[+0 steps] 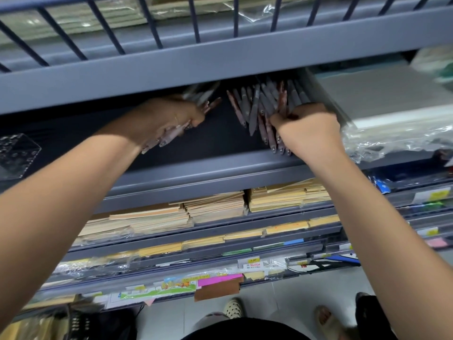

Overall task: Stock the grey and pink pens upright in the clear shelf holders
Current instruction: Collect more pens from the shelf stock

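Observation:
My left hand is reached into the dark shelf and is closed around a blurred bundle of grey and pink pens, whose ends stick out below and above the fist. My right hand grips a second, larger bunch of grey and pink pens that fans out to the upper left. A clear holder with round holes lies at the shelf's far left, apart from both hands. Where the right-hand pens rest is hidden by the hand.
A grey shelf lip runs under both hands and a railed shelf hangs just above them. Grey sheets in crinkled plastic wrap sit right of my right hand. Stacked envelopes fill the shelves below. Feet stand on the tiled floor.

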### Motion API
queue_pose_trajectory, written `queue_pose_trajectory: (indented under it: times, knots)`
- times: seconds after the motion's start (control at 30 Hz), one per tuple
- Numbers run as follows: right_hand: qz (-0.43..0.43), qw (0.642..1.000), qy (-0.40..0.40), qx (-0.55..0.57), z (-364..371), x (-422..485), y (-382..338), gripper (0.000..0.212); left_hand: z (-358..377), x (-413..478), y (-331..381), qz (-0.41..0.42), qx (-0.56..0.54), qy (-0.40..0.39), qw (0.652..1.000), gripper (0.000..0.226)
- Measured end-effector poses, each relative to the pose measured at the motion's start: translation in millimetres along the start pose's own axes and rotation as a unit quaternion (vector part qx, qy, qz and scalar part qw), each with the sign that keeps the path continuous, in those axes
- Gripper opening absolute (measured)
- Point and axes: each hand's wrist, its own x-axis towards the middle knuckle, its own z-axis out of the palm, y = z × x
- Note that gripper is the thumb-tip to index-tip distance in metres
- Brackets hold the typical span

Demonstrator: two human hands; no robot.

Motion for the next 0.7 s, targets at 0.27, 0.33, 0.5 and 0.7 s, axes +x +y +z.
queue_pose_trajectory:
  times: [0.27,0.33,0.5,0.7]
  knots:
    - [0.025,0.979,-0.047,0.198,-14,-20,-9,0.022,1,-26,-10,-0.06,-0.291,-0.185,0.937,0.021]
    - [0.044,0.957,-0.09,0.272,-16,-26,-9,0.024,3,-42,-17,-0.07,-0.343,-0.186,0.918,0.016]
    - [-0.011,0.889,-0.232,0.395,-20,-50,-3,0.032,8,-97,-44,-0.052,-0.475,-0.159,0.864,0.011]
    - [-0.057,0.826,-0.36,0.431,-4,-91,-5,0.028,30,-165,-87,-0.05,-0.585,-0.022,0.81,0.035]
